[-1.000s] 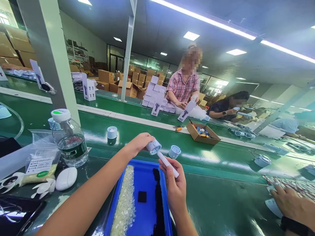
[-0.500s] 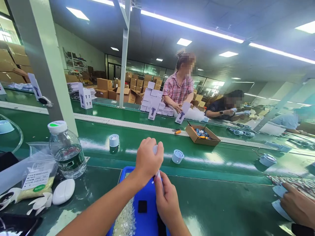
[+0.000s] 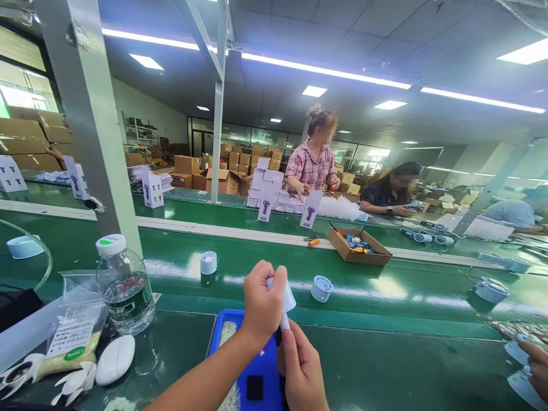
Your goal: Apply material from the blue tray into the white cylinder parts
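A pale white plastic piece (image 3: 289,298) is gripped between my two hands; its wider end shows beside the left fist, and its exact kind is unclear. My left hand (image 3: 262,297) is wrapped round the upper part in a closed fist. Just below, my right hand (image 3: 301,365) pinches the narrow lower part, thumb on top. Under them lies a blue tray (image 3: 226,315) holding many tiny pale bits (image 3: 231,394) and a black square block (image 3: 254,387). Something dark by the right hand is mostly hidden.
White round housings (image 3: 322,289) sit on the green conveyor (image 3: 265,279), near a cardboard box of parts (image 3: 360,244). At left stand a water bottle (image 3: 125,285) and a white mouse-shaped object (image 3: 115,360). A co-worker's hand (image 3: 537,365) is at far right; a person stands opposite.
The view has tilted up, so the scene sits lower. More of the white piece's wide end now shows beside my left fist. The person opposite has drawn a hand off the white box.
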`<state>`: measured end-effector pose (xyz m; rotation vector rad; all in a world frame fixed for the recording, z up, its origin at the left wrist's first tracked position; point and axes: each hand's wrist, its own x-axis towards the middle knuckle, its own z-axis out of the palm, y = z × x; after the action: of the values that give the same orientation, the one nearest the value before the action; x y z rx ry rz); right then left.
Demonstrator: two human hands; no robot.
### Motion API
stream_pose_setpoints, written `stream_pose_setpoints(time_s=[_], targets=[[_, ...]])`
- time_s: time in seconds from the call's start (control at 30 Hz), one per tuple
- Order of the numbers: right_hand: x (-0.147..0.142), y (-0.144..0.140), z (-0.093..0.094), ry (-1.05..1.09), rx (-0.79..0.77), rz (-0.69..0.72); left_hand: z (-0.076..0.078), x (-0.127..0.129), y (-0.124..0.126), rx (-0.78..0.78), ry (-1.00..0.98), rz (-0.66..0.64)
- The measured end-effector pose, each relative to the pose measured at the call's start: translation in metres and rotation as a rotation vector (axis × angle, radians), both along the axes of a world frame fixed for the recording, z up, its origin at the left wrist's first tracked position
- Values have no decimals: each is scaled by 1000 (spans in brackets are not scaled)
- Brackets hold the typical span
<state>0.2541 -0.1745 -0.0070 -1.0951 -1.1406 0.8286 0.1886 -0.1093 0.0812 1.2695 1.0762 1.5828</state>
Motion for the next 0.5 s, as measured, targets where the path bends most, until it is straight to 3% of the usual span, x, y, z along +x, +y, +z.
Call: stream_pose_setpoints(time_s=[0.13, 0.27, 0.4, 0.5], targets=[[-3, 2, -3, 207, -58, 106, -3, -1, 1, -96, -168, -110], [3, 7, -7, 312, -87, 212, -9, 0, 5, -48, -182, -117], [12, 13, -7, 287, -80, 174, -14, 4, 7, 4, -80, -209], [15, 15, -6, 284, -82, 106, -18, 6, 10, -61, 7, -360]])
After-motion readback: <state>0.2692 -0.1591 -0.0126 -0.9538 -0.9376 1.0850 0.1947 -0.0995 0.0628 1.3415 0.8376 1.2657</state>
